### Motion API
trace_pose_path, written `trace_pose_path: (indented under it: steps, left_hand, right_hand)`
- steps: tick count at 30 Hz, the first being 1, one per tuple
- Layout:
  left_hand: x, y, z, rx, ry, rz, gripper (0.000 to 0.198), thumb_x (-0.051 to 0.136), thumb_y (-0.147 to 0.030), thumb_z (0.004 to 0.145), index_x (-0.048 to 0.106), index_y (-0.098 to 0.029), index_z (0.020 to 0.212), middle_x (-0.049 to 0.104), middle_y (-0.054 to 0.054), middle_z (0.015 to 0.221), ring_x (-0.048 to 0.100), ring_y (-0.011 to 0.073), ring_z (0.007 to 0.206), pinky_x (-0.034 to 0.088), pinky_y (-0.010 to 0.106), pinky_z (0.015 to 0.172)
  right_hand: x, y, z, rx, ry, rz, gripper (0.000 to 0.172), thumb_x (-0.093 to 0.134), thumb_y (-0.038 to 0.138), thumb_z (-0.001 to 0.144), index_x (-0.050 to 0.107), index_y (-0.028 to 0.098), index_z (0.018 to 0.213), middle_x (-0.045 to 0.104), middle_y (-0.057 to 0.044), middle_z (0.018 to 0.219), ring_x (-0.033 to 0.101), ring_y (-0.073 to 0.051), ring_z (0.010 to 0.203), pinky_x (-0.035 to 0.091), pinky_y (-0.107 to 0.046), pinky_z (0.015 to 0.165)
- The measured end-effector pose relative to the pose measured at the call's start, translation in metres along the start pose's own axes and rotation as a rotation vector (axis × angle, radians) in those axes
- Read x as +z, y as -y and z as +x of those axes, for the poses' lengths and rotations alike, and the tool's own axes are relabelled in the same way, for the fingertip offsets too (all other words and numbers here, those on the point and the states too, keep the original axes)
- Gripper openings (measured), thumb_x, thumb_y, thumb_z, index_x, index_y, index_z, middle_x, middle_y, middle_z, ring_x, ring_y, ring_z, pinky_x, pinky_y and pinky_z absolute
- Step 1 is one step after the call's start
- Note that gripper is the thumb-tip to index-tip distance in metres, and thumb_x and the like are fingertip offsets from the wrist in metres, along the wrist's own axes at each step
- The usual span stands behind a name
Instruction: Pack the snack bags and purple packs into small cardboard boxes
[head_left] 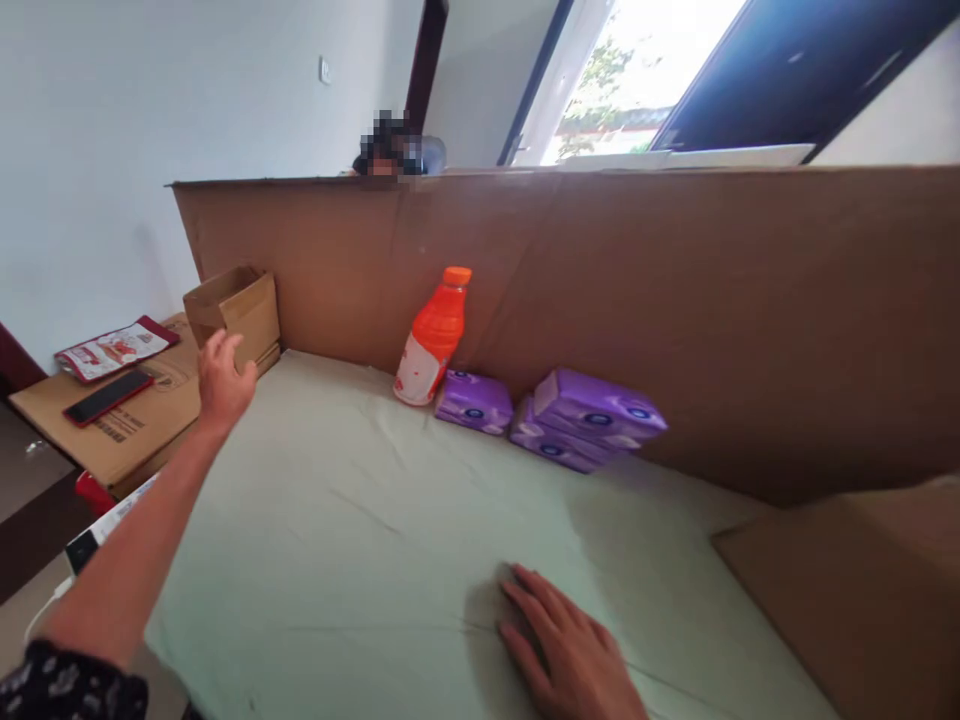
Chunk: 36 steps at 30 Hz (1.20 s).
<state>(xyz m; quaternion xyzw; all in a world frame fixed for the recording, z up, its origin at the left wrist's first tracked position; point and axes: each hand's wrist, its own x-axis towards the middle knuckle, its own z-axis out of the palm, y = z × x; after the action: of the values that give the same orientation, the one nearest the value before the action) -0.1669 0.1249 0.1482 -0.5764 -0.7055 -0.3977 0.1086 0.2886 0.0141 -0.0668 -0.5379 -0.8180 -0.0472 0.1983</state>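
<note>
My left hand (224,380) is stretched out at the left, fingers apart and holding nothing. It is in front of a small open-topped cardboard box (253,312), whose lower front it partly hides; whether they touch I cannot tell. My right hand (566,645) rests low over the pale green cloth (337,560), fingers extended and nothing in them. Beyond the hands, an orange bottle (437,335) with a white label leans slightly against the cardboard wall. Beside it lies one purple tissue pack (474,402), and further right two more purple packs (589,420) are stacked.
A tall cardboard wall (712,320) runs along the back. At the left, a red-and-white pouch (118,348) and a dark phone (109,397) lie on a flat carton (150,415). A cardboard piece (862,590) is at the right. Someone's head shows behind the wall.
</note>
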Motion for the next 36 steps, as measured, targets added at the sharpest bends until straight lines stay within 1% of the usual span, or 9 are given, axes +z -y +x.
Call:
trace_pose_path:
  steps: [4,8,11,14,16,18,24,30,36]
  left_hand:
    - [-0.002,0.011,0.082,0.051,-0.018,0.062,0.049,0.033,-0.028,0.102,0.042,0.001,0.14,0.038,0.014,0.156,0.023,0.0346,0.15,0.015,0.047,0.124]
    - [0.011,0.024,0.134,0.003,0.003,0.132,0.042,0.06,-0.035,0.097,0.055,-0.015,0.133,0.054,0.01,0.143,0.048,0.0346,0.135,0.041,0.058,0.11]
    - [0.014,0.029,0.142,-0.032,0.089,0.158,0.033,0.066,-0.035,0.093,0.063,-0.017,0.12,0.064,0.01,0.126,0.063,0.0267,0.113,0.054,0.051,0.095]
    - [0.005,0.024,0.111,0.031,0.182,0.146,0.028,0.051,-0.032,0.099,0.067,-0.01,0.108,0.067,0.003,0.108,0.066,0.0239,0.106,0.051,0.042,0.097]
    - [-0.007,0.014,0.071,0.119,0.245,0.111,0.034,0.042,-0.029,0.097,0.068,-0.008,0.103,0.067,0.0,0.097,0.067,0.0228,0.1,0.05,0.037,0.095]
    - [-0.02,0.0,0.023,0.225,0.33,0.05,0.026,0.052,-0.03,0.088,0.068,-0.013,0.1,0.069,0.001,0.092,0.067,0.0193,0.085,0.054,0.034,0.086]
    - [-0.054,-0.058,-0.092,0.727,0.484,-0.306,0.015,0.049,-0.019,0.091,0.064,-0.021,0.089,0.07,0.004,0.087,0.067,0.0188,0.092,0.055,0.031,0.086]
    - [-0.069,-0.1,-0.118,0.909,0.601,-0.429,0.026,0.048,-0.003,0.084,0.06,-0.024,0.091,0.069,0.001,0.086,0.067,0.0186,0.101,0.052,0.034,0.103]
    - [-0.058,-0.1,-0.124,0.929,0.538,-0.377,0.027,0.049,-0.004,0.081,0.059,-0.026,0.094,0.07,0.004,0.09,0.066,0.0233,0.112,0.053,0.044,0.106]
  right_hand:
    - [0.018,0.009,-0.007,0.083,-0.043,0.036,0.044,0.039,0.043,0.092,0.074,0.033,0.119,0.067,-0.007,0.134,0.064,-0.033,0.121,0.055,-0.056,0.091]
    - [0.015,0.005,-0.007,0.065,-0.037,0.03,0.045,0.041,0.043,0.094,0.072,0.029,0.124,0.065,-0.008,0.137,0.064,-0.032,0.122,0.056,-0.052,0.093]
    - [0.016,0.007,-0.004,0.075,-0.045,0.015,0.045,0.04,0.042,0.095,0.072,0.029,0.123,0.065,-0.008,0.136,0.064,-0.032,0.122,0.056,-0.051,0.093]
    - [0.013,0.012,0.0,0.097,-0.034,0.019,0.044,0.04,0.04,0.095,0.073,0.027,0.122,0.066,-0.009,0.135,0.064,-0.031,0.121,0.055,-0.051,0.094]
    - [0.008,0.016,0.003,0.105,-0.017,0.045,0.044,0.04,0.039,0.096,0.073,0.024,0.122,0.066,-0.01,0.135,0.064,-0.031,0.122,0.054,-0.051,0.095]
    - [0.002,0.02,0.005,0.12,-0.005,0.091,0.044,0.041,0.038,0.096,0.072,0.023,0.122,0.066,-0.011,0.136,0.063,-0.031,0.123,0.053,-0.052,0.097]
    - [-0.021,0.012,0.014,0.255,-0.061,0.228,0.037,0.045,0.037,0.091,0.073,0.025,0.111,0.066,-0.012,0.134,0.064,-0.029,0.121,0.052,-0.05,0.098]
    - [-0.078,-0.061,0.067,0.43,-0.173,0.136,0.036,0.041,0.031,0.09,0.07,0.025,0.111,0.06,-0.013,0.139,0.054,-0.031,0.131,0.046,-0.055,0.102]
    - [-0.115,-0.141,0.175,0.55,-0.115,0.045,0.059,0.053,0.045,0.087,0.053,0.018,0.14,0.051,-0.018,0.146,0.05,-0.034,0.131,0.045,-0.049,0.102]
